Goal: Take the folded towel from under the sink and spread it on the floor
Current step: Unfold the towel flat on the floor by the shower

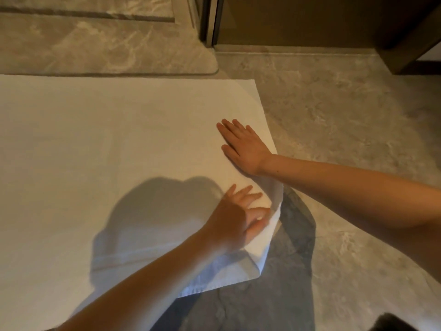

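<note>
A large white towel [100,144] lies spread over the marble floor and fills the left and middle of the view. Its near right corner is folded up and rumpled. My right hand [243,146] lies flat, palm down, fingers apart, on the towel close to its right edge. My left hand [241,216] rests on the raised fold at the near right corner, fingers spread and pressing on the cloth; whether it pinches the fold is unclear. My head and arms cast a dark shadow over the towel's near part.
A grey marble step [114,53] with a rounded corner borders the towel's far edge. A metal door frame [210,22] and brown wooden panels [310,20] stand at the back. Bare marble floor [346,111] extends to the right.
</note>
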The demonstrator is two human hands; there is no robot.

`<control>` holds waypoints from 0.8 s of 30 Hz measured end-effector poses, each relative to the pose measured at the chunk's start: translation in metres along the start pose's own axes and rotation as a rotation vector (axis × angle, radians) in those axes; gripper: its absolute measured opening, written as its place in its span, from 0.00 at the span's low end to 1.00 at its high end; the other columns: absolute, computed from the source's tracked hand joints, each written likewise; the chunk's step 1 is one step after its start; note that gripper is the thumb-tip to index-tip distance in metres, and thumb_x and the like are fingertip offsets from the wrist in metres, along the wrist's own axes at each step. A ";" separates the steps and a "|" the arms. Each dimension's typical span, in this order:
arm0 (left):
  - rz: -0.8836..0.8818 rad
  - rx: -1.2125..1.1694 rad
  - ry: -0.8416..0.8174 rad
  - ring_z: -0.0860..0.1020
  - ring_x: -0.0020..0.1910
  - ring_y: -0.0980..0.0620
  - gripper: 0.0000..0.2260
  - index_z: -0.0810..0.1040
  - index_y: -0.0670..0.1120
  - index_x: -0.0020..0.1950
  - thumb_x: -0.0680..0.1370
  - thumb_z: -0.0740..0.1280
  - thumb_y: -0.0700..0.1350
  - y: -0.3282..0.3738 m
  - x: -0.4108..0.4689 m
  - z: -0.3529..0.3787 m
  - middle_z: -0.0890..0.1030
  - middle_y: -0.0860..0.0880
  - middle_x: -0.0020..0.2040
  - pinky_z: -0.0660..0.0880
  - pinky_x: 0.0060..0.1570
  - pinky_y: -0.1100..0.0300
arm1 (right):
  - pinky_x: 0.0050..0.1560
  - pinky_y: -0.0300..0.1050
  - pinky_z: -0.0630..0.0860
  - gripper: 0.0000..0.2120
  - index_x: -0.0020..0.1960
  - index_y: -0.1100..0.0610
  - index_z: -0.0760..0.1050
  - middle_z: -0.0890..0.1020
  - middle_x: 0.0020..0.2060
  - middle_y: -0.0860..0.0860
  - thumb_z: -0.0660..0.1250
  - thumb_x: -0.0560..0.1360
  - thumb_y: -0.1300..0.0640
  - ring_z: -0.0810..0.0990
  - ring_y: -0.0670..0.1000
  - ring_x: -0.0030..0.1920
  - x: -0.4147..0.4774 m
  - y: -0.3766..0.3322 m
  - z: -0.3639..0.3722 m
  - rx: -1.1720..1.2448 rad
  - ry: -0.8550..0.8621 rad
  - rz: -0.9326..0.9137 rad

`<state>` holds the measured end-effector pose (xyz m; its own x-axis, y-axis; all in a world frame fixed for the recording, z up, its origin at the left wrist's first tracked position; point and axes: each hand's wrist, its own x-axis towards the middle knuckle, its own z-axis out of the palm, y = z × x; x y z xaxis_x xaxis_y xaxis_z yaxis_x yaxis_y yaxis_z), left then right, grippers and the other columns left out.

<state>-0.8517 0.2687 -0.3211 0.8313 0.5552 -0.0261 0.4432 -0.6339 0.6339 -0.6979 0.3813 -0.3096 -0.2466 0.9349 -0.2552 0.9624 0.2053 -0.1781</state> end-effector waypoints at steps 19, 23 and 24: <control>0.279 0.256 0.015 0.70 0.72 0.44 0.18 0.78 0.49 0.67 0.78 0.66 0.49 -0.019 -0.022 0.005 0.75 0.47 0.70 0.61 0.74 0.45 | 0.77 0.55 0.44 0.26 0.81 0.52 0.47 0.50 0.80 0.51 0.47 0.84 0.50 0.46 0.55 0.79 -0.001 -0.008 0.009 0.013 0.076 0.032; 0.282 0.426 -0.032 0.63 0.76 0.49 0.21 0.70 0.55 0.74 0.81 0.59 0.55 0.000 -0.015 0.033 0.68 0.53 0.76 0.54 0.76 0.46 | 0.77 0.55 0.43 0.26 0.81 0.52 0.46 0.50 0.80 0.51 0.47 0.84 0.50 0.45 0.55 0.79 -0.002 -0.009 0.008 0.008 0.063 0.038; 0.266 0.404 -0.039 0.61 0.77 0.49 0.22 0.68 0.54 0.75 0.81 0.58 0.54 -0.001 -0.013 0.032 0.66 0.52 0.77 0.51 0.76 0.46 | 0.77 0.55 0.43 0.26 0.81 0.52 0.46 0.50 0.80 0.51 0.47 0.84 0.50 0.45 0.55 0.79 -0.002 -0.009 0.008 0.007 0.064 0.037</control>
<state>-0.8524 0.2445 -0.3460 0.9419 0.3302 0.0624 0.3022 -0.9136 0.2721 -0.7070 0.3754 -0.3154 -0.2024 0.9586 -0.2003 0.9699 0.1679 -0.1765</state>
